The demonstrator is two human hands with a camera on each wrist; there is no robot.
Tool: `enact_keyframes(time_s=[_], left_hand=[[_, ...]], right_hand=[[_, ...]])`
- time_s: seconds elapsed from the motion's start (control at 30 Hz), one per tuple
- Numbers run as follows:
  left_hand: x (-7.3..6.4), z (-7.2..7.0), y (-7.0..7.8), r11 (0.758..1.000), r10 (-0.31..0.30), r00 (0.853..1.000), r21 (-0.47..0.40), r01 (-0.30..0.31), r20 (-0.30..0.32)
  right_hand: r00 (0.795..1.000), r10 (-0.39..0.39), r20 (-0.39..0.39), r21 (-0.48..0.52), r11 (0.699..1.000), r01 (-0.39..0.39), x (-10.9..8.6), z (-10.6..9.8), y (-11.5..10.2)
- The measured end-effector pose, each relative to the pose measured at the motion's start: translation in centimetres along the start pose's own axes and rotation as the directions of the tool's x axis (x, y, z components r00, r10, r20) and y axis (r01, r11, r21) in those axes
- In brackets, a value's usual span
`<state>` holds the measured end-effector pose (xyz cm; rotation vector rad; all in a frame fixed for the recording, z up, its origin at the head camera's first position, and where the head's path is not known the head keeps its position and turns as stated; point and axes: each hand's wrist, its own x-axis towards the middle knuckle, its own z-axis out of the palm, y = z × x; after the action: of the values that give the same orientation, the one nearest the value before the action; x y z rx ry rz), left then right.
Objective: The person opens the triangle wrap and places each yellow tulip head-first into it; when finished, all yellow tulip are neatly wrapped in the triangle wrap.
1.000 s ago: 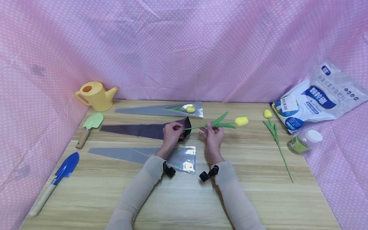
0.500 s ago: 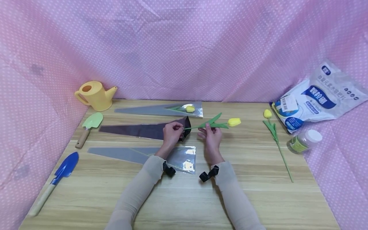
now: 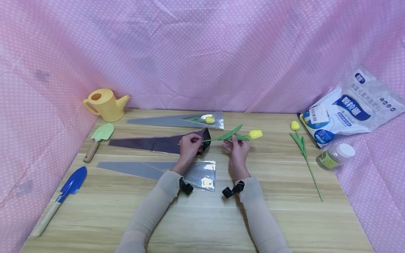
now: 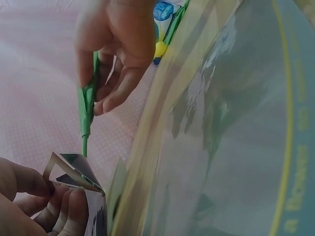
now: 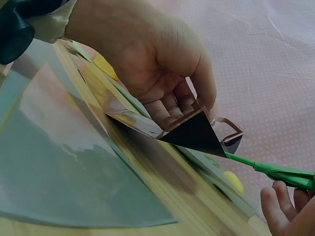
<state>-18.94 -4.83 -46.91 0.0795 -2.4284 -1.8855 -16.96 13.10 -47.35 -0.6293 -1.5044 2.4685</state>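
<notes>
My left hand (image 3: 190, 147) pinches the open mouth of a dark, tapered flower sleeve (image 3: 152, 143), holding its edges apart. With thumb and fingers, my right hand (image 3: 239, 151) holds a yellow artificial tulip (image 3: 255, 134) by its green leaves and stem, bloom pointing right. The lower stem runs leftward into the sleeve's mouth, where its end is mostly hidden. In the left wrist view, the green stem (image 4: 84, 145) enters the folded opening. The right wrist view shows the same sleeve mouth (image 5: 199, 132) spread between the left hand's fingers.
A clear sleeve (image 3: 126, 168) lies in front; another holding a tulip (image 3: 209, 120) lies behind. At right are a loose tulip (image 3: 308, 163), a jar (image 3: 335, 156) and a white bag (image 3: 348, 105). A watering can (image 3: 105, 105), green trowel (image 3: 102, 133) and blue trowel (image 3: 73, 181) stand or lie left.
The tulip has moved left, its stem going further into the dark sleeve. My right hand has lately shifted slightly right along the leaves. The left hand stays in place.
</notes>
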Motion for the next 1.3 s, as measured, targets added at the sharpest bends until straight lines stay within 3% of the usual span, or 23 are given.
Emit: enact_keyframes(time_s=[0.8, 1.3], left_hand=[[-0.3, 0.3, 0.6, 1.0, 0.014, 1.0, 0.013, -0.014, -0.006], [-0.6, 0.4, 1.1, 0.999, 0.018, 1.0, 0.038, -0.018, 0.0]], right_hand=[[0.999, -0.009, 0.032, 0.097, 0.995, 0.006, -1.0, 1.3, 1.3], [0.997, 0.007, 0.081, 0.049, 0.999, -0.011, -1.5, 1.8, 1.9]])
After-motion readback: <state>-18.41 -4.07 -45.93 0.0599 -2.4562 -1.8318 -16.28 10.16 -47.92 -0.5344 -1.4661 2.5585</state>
